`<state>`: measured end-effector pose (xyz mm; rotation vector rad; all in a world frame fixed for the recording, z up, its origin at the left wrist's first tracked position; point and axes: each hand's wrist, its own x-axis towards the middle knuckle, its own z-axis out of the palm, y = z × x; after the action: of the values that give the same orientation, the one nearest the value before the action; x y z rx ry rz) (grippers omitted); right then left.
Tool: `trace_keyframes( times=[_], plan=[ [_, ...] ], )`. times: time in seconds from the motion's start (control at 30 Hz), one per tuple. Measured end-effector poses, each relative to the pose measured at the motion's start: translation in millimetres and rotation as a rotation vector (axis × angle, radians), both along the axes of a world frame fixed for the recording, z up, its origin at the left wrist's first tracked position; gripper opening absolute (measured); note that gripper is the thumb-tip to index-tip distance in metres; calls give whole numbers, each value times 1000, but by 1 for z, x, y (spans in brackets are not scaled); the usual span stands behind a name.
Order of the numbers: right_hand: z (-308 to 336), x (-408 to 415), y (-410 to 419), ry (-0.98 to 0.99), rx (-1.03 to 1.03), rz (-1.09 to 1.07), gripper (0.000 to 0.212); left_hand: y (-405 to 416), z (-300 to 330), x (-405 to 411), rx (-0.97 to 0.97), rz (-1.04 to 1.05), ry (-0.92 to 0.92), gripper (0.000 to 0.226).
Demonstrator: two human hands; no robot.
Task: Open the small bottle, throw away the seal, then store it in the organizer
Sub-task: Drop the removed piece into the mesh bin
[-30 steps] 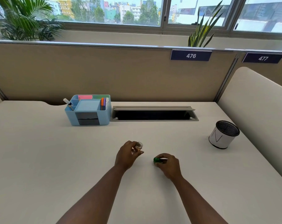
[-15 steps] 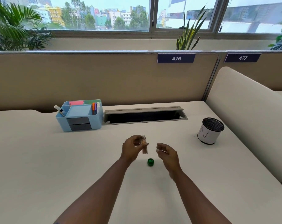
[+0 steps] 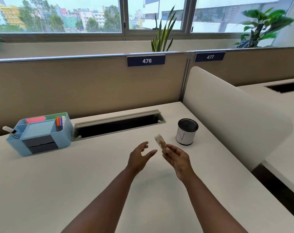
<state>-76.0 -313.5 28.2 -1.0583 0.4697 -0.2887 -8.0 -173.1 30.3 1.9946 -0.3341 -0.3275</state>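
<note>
My right hand [image 3: 178, 158] pinches the lower end of a small clear bottle [image 3: 160, 142] with brownish contents. The bottle is tilted, its uncapped mouth pointing up and left, above the desk. My left hand [image 3: 140, 156] hovers just left of it with fingers spread and nothing in it. The blue desk organizer [image 3: 41, 145] stands at the back left with pens and sticky notes in it. A round mesh bin [image 3: 186, 137] with a white wrap stands just right of the bottle. The green cap is not visible.
A long open cable slot [image 3: 117, 125] runs along the back of the white desk [image 3: 75, 182]. A beige partition [image 3: 75, 84] closes the back and a white curved divider [image 3: 227, 115] closes the right side.
The bottle has gone from my left hand to my right hand, and my left hand has spread open. The green cap on the desk has dropped out of sight. The view has turned right.
</note>
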Motion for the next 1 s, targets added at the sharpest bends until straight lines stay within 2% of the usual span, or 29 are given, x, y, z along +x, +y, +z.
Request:
trace_keyframes(
  times=[0.07, 0.13, 0.3, 0.4, 0.5, 0.6, 1.0],
  plan=[
    [4, 4, -18, -8, 6, -140, 12, 0, -11, 3, 293, -60, -143, 65],
    [8, 8, -37, 10, -19, -280, 14, 3, -25, 6, 537, -147, -181, 71],
    [8, 25, -79, 150, -186, -571, 10, 3, -47, 18, 823, -274, -208, 79],
    [16, 31, -92, 215, -315, -672, 22, 2, -50, 26, 865, -289, -200, 81],
    [21, 41, -98, 211, -434, -707, 29, 0, -55, 33, 850, -303, -93, 84],
    [15, 52, -104, 233, -588, -719, 21, -1, -58, 37, 852, -321, -55, 88],
    [7, 67, -108, 205, -887, -668, 31, -1, -59, 40, 847, -317, -62, 91]
  ],
)
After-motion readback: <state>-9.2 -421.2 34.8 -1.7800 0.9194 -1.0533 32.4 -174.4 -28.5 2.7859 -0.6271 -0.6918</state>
